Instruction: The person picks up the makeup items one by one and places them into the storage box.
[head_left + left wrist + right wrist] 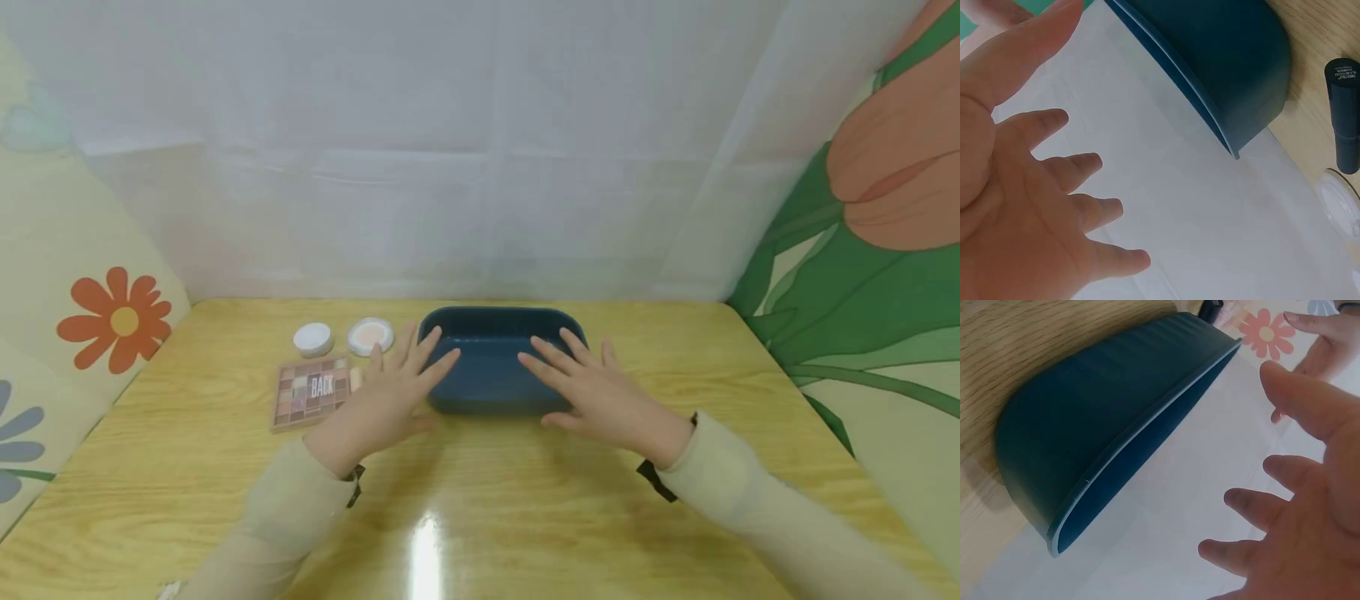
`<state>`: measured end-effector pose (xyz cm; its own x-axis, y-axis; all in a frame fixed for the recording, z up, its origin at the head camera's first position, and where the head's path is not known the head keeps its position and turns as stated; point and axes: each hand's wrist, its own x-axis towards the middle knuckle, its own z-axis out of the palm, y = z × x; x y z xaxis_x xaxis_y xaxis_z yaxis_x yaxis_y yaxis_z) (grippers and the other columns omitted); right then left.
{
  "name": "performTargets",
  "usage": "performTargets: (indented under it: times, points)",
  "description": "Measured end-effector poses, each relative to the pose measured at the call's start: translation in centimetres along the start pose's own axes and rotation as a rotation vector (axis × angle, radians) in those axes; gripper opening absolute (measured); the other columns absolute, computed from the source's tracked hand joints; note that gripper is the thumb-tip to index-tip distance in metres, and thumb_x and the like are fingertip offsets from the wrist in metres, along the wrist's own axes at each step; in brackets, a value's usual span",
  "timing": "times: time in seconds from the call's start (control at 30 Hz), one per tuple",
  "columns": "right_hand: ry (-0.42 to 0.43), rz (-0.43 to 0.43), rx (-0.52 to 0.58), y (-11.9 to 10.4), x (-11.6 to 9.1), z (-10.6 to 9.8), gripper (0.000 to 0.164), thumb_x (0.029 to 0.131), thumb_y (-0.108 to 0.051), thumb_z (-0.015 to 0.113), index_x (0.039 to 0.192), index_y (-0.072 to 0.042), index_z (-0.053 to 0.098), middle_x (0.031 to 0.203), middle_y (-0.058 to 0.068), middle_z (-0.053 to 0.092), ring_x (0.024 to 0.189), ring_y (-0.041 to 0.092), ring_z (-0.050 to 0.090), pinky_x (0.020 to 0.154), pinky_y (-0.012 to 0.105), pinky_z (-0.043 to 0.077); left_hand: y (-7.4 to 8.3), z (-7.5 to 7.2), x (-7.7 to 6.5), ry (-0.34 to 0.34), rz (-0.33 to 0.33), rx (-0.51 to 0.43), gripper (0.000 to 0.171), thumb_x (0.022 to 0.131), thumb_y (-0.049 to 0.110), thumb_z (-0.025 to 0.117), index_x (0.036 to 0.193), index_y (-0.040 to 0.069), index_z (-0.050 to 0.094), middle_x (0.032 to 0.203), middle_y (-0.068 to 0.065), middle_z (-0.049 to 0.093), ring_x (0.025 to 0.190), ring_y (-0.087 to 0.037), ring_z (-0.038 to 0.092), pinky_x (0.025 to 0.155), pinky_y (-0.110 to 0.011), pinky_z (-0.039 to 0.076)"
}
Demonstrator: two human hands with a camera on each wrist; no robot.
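Observation:
A dark blue, rounded rectangular bin [491, 400] sits on the wooden table, its mouth facing up. Over its left end is my left hand [386, 402], fingers straight and spread, holding nothing. My right hand [600, 396] hovers over the bin's right end with its fingers fanned out too, also holding nothing. In the left wrist view the left palm [1029, 212] stands apart from the bin [1229, 56]. The right wrist view likewise has a gap between the right hand [1297, 512] and the bin's rim [1141, 425].
Left of the bin lie a makeup palette [311, 392] marked "BACK", a round white lidded jar [312, 339] and a round compact [371, 336]. A dark tube [1344, 115] stands beside the bin in the left wrist view. White cloth [480, 167] hangs behind the table.

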<state>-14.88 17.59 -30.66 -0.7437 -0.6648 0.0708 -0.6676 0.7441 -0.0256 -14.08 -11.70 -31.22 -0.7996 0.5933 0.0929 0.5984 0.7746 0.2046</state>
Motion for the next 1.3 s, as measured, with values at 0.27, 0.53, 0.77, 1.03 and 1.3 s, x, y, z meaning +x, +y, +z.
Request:
performTargets:
  times: [0.27,0.53,0.77,1.03,1.3]
  points:
    - [0.006,-0.005,0.009,0.0,0.1,0.3,0.082,0.084,-0.033,0.076,0.151,-0.012,0.035,0.156,0.016,0.028,0.140,0.049,0.018,0.097,0.082,0.013,-0.3,-0.1,-0.5,0.003,-0.044,-0.008,0.087,0.081,0.021,0.080,0.152,0.007,0.031,0.159,-0.023,0.011,0.143,-0.047,0.000,0.104,-0.076,0.007]
    - [0.017,0.016,0.088,0.0,-0.1,0.5,0.078,0.087,-0.030,0.073,0.152,-0.011,0.033,0.157,0.016,0.025,0.142,0.048,0.014,0.099,0.081,0.008,-0.5,0.5,-1.0,0.028,-0.050,-0.008,0.083,0.083,0.021,0.078,0.151,0.005,0.033,0.158,-0.024,0.013,0.143,-0.049,0.003,0.103,-0.077,0.008]
    - [0.020,0.072,0.201,0.2,-0.1,0.8,0.075,0.090,-0.026,0.070,0.153,-0.010,0.031,0.158,0.015,0.022,0.143,0.047,0.011,0.101,0.079,0.003,-0.9,0.8,-1.5,0.059,-0.073,-0.012,0.083,0.083,0.020,0.077,0.150,0.002,0.032,0.156,-0.026,0.016,0.142,-0.051,0.005,0.101,-0.078,0.004]
    - [-0.002,0.119,0.217,0.3,-0.3,1.2,0.072,0.090,-0.023,0.070,0.151,-0.008,0.034,0.157,0.019,0.024,0.141,0.049,0.015,0.100,0.079,0.007,-1.2,1.0,-2.3,0.075,-0.122,-0.015,0.079,0.086,0.020,0.075,0.149,0.000,0.033,0.155,-0.026,0.020,0.140,-0.052,0.008,0.103,-0.076,0.007]
    - [0.017,0.203,0.247,1.3,-0.2,1.3,0.066,0.093,-0.013,0.065,0.150,-0.002,0.033,0.155,0.026,0.023,0.139,0.051,0.017,0.099,0.079,0.016,-2.0,1.4,-3.0,0.071,-0.185,-0.035,0.075,0.088,0.024,0.072,0.148,-0.002,0.035,0.155,-0.027,0.018,0.140,-0.053,0.007,0.104,-0.074,0.009]
